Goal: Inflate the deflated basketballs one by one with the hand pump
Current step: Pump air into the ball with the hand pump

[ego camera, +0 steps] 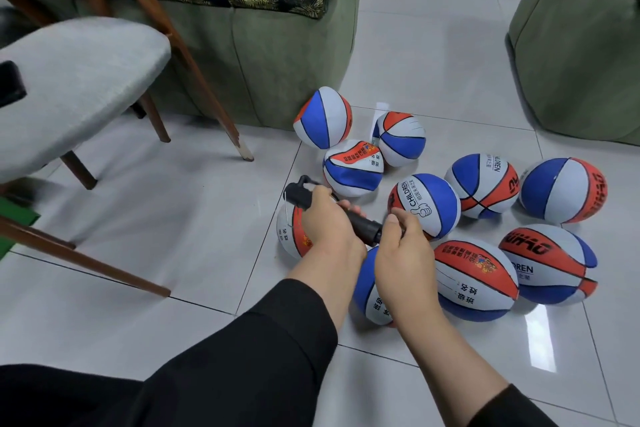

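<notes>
Left hand (323, 218) curls around a black hand pump (349, 215), held over a cluster of basketballs (426, 204) (red, white, blue) on the tiled floor (173, 236); right hand (403, 253) pinches the pump's other end.

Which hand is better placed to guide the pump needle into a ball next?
Probably the left hand: it grips the pump near its hose end, above a ball. The right hand holds the opposite end.
</notes>
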{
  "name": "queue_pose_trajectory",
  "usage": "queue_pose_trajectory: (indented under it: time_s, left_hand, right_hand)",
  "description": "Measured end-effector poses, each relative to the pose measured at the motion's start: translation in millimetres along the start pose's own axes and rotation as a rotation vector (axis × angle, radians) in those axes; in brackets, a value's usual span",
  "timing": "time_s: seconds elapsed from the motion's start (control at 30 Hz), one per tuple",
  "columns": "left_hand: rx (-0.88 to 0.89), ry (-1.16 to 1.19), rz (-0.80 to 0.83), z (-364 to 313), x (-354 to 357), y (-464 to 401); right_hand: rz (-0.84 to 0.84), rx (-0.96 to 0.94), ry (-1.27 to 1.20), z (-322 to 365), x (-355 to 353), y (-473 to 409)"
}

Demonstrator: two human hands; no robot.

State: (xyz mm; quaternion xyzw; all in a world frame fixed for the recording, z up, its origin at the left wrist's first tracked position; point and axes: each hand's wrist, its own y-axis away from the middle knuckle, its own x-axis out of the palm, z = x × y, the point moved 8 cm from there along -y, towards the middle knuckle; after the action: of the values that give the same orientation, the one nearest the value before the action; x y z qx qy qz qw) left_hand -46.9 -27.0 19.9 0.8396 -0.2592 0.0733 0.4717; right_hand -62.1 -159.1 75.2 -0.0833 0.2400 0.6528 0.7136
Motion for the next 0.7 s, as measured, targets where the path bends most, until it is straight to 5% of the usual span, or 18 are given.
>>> queue_pose_trajectory:
  time_s: [0.13, 0.43, 0.7]
  left_hand:
    - [-0.037, -0.009, -0.01, -5.6, -7.0, -7.4]
    - [0.039, 0.003, -0.125, -59.9, -29.8, -29.7]
    - [0.013, 0.059, -0.103, -29.3, -25.1, -14.6]
  right_hand:
    - [0.109, -0.026, 0.064, 1.7, 3.7, 4.1]
    - [-0.021, 0.0, -0.019, -8.3, -48.2, -2.9]
    - [-0.029, -0.002, 0.034, -8.8, -35.9, 1.4]
